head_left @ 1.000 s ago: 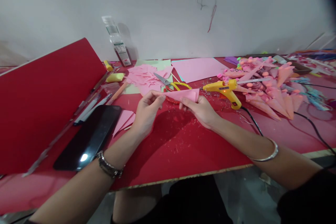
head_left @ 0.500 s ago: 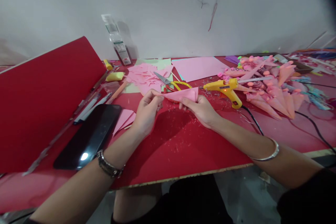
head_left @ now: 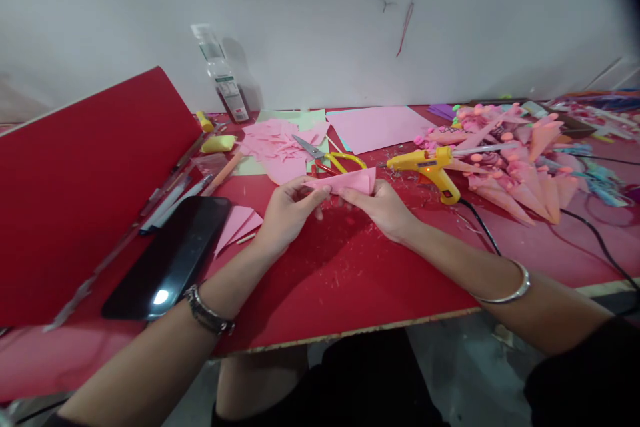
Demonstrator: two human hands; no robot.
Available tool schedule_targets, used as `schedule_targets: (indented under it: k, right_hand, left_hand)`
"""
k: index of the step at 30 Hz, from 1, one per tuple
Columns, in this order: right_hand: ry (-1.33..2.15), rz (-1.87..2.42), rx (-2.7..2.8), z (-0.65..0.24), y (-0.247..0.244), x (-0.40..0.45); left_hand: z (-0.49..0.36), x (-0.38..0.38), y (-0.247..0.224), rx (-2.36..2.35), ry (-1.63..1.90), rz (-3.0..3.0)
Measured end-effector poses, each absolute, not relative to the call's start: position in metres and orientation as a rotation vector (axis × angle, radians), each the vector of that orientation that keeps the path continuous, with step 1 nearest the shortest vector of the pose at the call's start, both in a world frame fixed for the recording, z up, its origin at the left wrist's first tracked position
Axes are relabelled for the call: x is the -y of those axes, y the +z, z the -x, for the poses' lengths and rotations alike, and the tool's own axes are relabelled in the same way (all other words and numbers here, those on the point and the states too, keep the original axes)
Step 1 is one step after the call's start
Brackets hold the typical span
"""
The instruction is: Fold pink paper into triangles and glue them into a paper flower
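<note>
A folded or rolled piece of pink paper is held up between my two hands, narrow toward the left and wider at the right. My left hand pinches its left part, thumb on the near face. At the right end, my right hand grips it between thumb and fingers. Just behind the paper lie scissors with yellow and red handles, their blades resting on a heap of pink paper scraps. Right of them, a yellow hot glue gun lies on its side with a small light glowing.
Pink paper cones are piled at the right. A black phone and pink paper pieces lie left of my hands. Behind stand a bottle and flat pink sheets. A red board leans at far left; a black cord trails rightward.
My left hand has slid right along the pink paper, its thumb now nearer my right thumb. The right hand has hardly moved and keeps its hold.
</note>
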State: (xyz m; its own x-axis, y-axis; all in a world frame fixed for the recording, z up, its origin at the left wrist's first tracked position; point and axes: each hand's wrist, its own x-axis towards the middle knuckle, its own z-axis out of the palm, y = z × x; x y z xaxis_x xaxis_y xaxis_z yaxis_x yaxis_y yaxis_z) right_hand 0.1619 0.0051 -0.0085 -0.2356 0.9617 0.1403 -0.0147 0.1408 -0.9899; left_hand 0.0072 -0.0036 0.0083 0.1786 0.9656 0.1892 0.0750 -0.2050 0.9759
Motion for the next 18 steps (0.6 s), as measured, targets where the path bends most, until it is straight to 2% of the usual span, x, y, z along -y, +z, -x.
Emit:
schedule_targets:
  k: [3,10,18]
  right_hand:
    - [1.244,0.959,1.509,-0.1629,-0.0070,-0.0050]
    - [0.904,0.999,1.600,-0.1669,-0.0031,-0.0071]
    - [1.024,0.939,1.609,-0.1649,-0.0050,-0.0049]
  left_hand:
    - [-0.0052,0.0028,0.0098,-1.146,1.170,-1.542]
    - [-0.0042,0.0031,0.0088,-1.245,1.140,-1.594]
    - [-0.0076,0.0025,0.0022,-1.138,1.177,-1.544]
